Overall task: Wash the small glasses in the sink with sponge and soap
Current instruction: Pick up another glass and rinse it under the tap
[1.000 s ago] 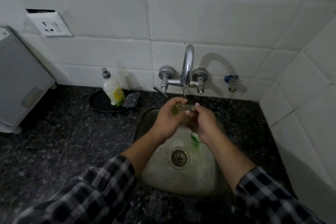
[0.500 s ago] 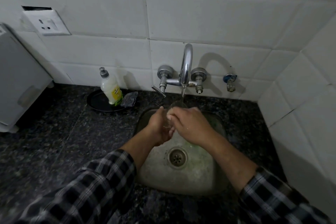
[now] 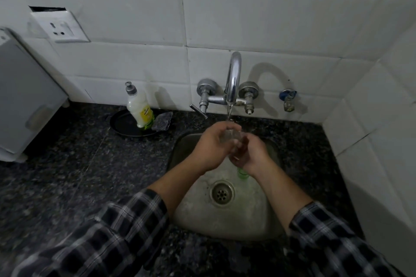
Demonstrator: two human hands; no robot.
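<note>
Over the steel sink [image 3: 225, 220], my left hand [image 3: 209, 148] and my right hand [image 3: 252, 153] hold a small clear glass [image 3: 230, 136] between them under the tap [image 3: 233, 78]. Water runs from the spout onto the glass. Both hands wrap it, so most of it is hidden. A small green glass [image 3: 242, 174] stands in the sink just below my right wrist. The soap bottle [image 3: 139, 108] and a dark sponge [image 3: 162, 121] sit on a black plate [image 3: 121, 126] left of the tap.
Dark granite counter [image 3: 78, 175] surrounds the sink. A grey appliance [image 3: 24, 105] stands at the far left. White tiled walls rise behind and to the right, with a socket [image 3: 59, 27] and a small blue-handled valve [image 3: 288, 100].
My right hand lay over the glass half a second ago; it has drawn back to the right. The glass sits higher, right under the stream, and the green glass shows again.
</note>
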